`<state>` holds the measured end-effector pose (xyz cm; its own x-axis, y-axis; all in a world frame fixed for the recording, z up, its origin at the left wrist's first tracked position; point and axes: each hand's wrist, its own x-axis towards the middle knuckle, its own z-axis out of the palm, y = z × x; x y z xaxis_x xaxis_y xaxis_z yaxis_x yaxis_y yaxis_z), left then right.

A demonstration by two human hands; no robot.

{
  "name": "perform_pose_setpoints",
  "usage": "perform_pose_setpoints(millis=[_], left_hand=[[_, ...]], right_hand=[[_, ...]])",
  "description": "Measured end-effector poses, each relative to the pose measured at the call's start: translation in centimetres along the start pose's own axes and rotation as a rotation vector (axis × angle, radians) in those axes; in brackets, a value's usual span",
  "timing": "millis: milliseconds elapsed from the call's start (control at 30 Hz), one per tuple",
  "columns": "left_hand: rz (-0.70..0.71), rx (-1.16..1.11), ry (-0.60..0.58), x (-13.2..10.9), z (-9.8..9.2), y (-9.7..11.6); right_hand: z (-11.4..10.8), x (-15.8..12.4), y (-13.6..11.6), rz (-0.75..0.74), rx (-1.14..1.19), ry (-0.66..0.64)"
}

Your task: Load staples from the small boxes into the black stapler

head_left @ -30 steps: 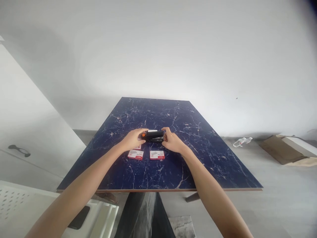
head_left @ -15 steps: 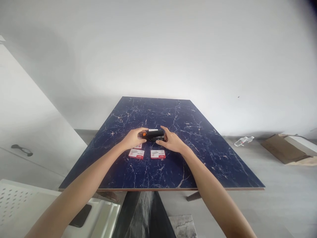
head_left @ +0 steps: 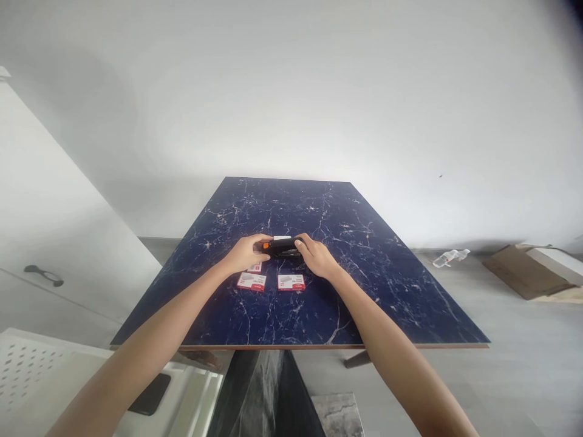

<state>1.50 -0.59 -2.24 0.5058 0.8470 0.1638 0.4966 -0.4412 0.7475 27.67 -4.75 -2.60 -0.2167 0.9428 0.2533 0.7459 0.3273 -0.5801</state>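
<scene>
A black stapler (head_left: pixel 283 245) with an orange part at its left end is held sideways over the blue marbled table (head_left: pixel 291 321). My left hand (head_left: pixel 243 254) is closed around the orange end, fingers behind and thumb in front. At the other end, my right hand (head_left: pixel 320 258) grips with its thumb on top of the stapler. Nearer to me lie two small red and white boxes, the left box (head_left: pixel 252 281) and the right box (head_left: pixel 291 283). Another red and white box (head_left: pixel 255 267) is partly hidden by my left hand. A white item (head_left: pixel 282 237) shows behind the stapler.
A white wall stands behind the table. On the floor to the right are a clear plastic bottle (head_left: pixel 450 258) and an open cardboard box (head_left: pixel 523 271). A white cabinet with a dark handle (head_left: pixel 44 275) is at the left. Below it, a dark phone-like slab (head_left: pixel 150 394) lies on a white surface.
My right thumb has moved from the stapler's lower front edge up onto its top. The stapler's right end looks slightly more closed; my left hand keeps its place.
</scene>
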Motion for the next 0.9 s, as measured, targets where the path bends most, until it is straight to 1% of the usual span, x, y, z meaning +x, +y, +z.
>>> perform_pose_setpoints(millis=[267,567,700,900], left_hand=[[0.050,0.057,0.030,0.0,0.1,-0.2],[0.027,0.050,0.048,0.0,0.2,-0.3],[0.012,0.029,0.036,0.0,0.2,-0.1],[0.017,-0.029,0.007,0.1,0.1,0.0]], right_hand=[[-0.1,-0.1,0.2,0.011,0.094,-0.024],[0.1,-0.2,0.4,0.030,0.185,-0.043],[0.1,-0.2,0.3,0.041,0.194,-0.051],[0.0,-0.5,-0.6,0.047,0.170,-0.067]])
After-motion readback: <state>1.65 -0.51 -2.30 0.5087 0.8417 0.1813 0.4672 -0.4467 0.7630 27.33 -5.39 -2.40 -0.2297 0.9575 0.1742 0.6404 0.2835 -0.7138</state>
